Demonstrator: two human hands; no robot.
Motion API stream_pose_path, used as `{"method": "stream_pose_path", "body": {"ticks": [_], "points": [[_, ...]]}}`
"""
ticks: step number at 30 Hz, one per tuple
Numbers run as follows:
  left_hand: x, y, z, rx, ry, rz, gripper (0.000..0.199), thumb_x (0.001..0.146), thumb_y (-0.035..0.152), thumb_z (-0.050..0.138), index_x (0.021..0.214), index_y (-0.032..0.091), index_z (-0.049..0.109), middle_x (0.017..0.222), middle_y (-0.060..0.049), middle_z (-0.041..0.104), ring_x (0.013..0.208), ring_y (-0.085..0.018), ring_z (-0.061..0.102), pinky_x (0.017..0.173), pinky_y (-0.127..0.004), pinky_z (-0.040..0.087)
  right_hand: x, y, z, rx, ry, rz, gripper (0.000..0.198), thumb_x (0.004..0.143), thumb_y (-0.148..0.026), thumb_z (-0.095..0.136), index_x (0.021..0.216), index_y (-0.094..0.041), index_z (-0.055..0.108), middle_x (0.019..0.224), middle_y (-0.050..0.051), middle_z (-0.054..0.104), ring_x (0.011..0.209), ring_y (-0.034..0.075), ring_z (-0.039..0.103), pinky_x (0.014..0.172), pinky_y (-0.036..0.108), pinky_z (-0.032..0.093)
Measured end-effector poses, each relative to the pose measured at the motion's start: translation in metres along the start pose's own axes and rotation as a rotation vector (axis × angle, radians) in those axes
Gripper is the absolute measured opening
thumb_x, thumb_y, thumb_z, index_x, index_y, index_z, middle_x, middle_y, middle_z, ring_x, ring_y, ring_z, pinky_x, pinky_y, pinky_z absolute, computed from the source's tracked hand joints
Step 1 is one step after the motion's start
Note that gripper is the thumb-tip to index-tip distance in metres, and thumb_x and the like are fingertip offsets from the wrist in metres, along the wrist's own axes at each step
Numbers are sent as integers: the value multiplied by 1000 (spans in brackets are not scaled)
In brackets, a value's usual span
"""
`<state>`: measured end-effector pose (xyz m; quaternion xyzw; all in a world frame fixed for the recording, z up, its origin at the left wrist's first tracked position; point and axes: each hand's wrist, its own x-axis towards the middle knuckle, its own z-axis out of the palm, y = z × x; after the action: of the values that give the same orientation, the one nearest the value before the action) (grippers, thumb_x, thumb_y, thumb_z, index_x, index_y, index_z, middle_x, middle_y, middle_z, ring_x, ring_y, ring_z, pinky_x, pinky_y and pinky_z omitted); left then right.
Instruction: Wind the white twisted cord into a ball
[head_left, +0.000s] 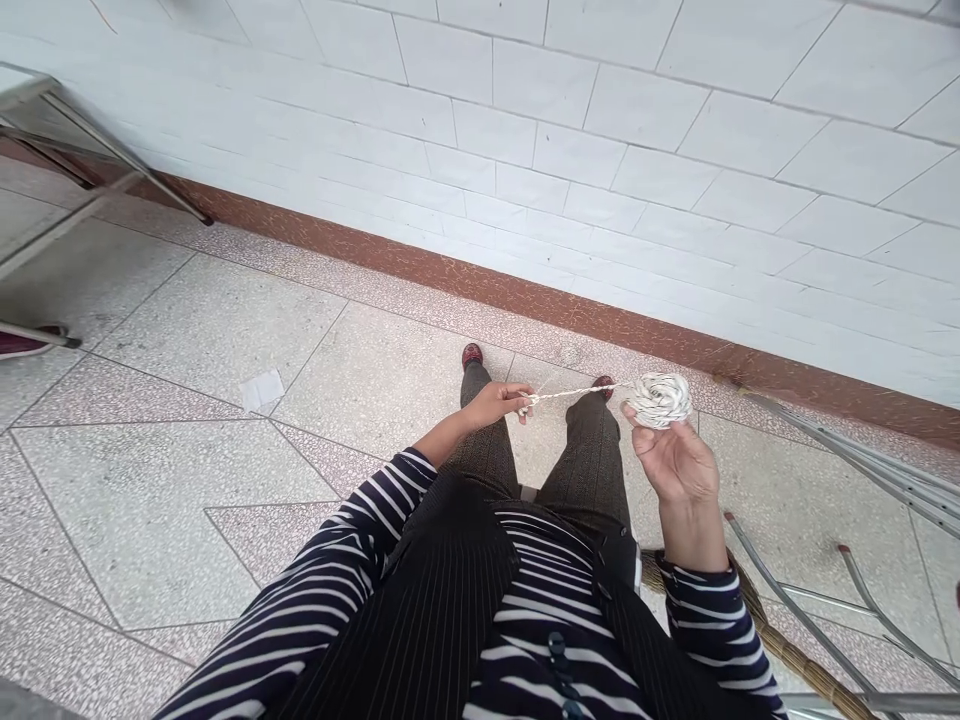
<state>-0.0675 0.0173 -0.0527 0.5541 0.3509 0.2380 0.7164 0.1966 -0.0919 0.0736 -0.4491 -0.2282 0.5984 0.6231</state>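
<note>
A coil of white twisted cord sits upright in my right hand, whose fingers and thumb grip its lower edge. From the coil a straight length of cord runs left to my left hand. There the thumb and fingers pinch the cord's end, where a small loop or knot shows; its exact shape is too small to tell. Both hands are held out in front of my legs, well apart, with the cord stretched between them.
A white tiled wall with a brown skirting strip stands ahead. On the speckled floor lies a white paper scrap. A metal-legged table is at left. Metal tubing and a straw broom are at lower right.
</note>
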Motion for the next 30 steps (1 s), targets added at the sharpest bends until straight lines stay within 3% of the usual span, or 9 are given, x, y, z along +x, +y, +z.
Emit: {"method": "stream_pose_path", "body": {"ticks": [5,7,11,13,18,20,22,26,30], "points": [[-8,9,-7,337,8,10,50,89,54,60,61,12,63,57,-3,62,54,-11,56,65,-24,45,-2,-22,-7,45,-15,-113,51,70,-35,82,118,-38,66,136,1,60,105,20,65,52,17,51],[-16,15,-7,400,-11,14,50,89,51,61,58,13,63,57,-3,63,59,-12,57,67,-24,45,-4,-34,-7,92,13,-173,54,67,-30,84,118,-38,67,136,1,59,105,20,64,50,15,49],[-31,27,-2,354,-169,65,36,88,47,64,78,14,73,80,-4,72,80,-15,65,79,-24,47,-3,-48,-9,150,102,-238,47,64,-24,84,108,-31,72,130,1,60,103,19,63,51,13,50],[-32,27,-3,392,-144,92,33,86,45,67,76,15,73,80,-3,72,79,-15,64,80,-24,47,-1,-51,-10,179,106,-242,45,63,-21,84,107,-29,72,128,2,60,102,18,63,52,12,51],[-15,9,-35,354,281,107,37,92,40,53,70,15,70,77,-3,72,81,-16,65,84,-26,47,-4,-68,-15,254,63,-322,54,63,-14,82,114,-28,70,131,3,57,102,16,60,52,10,53],[-7,3,-57,438,454,24,36,93,35,50,69,16,69,78,-3,72,79,-17,64,80,-25,47,-10,-80,-16,315,31,-384,57,62,-10,83,116,-25,68,131,4,57,101,15,59,53,7,53],[2,0,-74,576,552,-117,36,94,30,46,71,16,70,80,-3,73,76,-17,63,74,-25,45,-17,-90,-15,355,11,-422,57,62,-8,83,114,-23,68,129,4,59,99,14,59,54,5,53],[27,5,-78,793,487,-258,35,99,29,42,94,15,73,95,-6,74,84,-20,65,76,-27,47,-23,-91,-3,253,20,-443,52,64,-15,85,113,-27,70,125,4,62,100,16,62,50,8,53],[52,13,-37,760,372,-144,35,97,26,50,128,17,64,129,-8,67,113,-23,63,98,-31,46,-9,-65,21,96,-8,-339,48,68,-20,83,113,-31,71,123,3,65,97,16,66,54,13,55]]}}
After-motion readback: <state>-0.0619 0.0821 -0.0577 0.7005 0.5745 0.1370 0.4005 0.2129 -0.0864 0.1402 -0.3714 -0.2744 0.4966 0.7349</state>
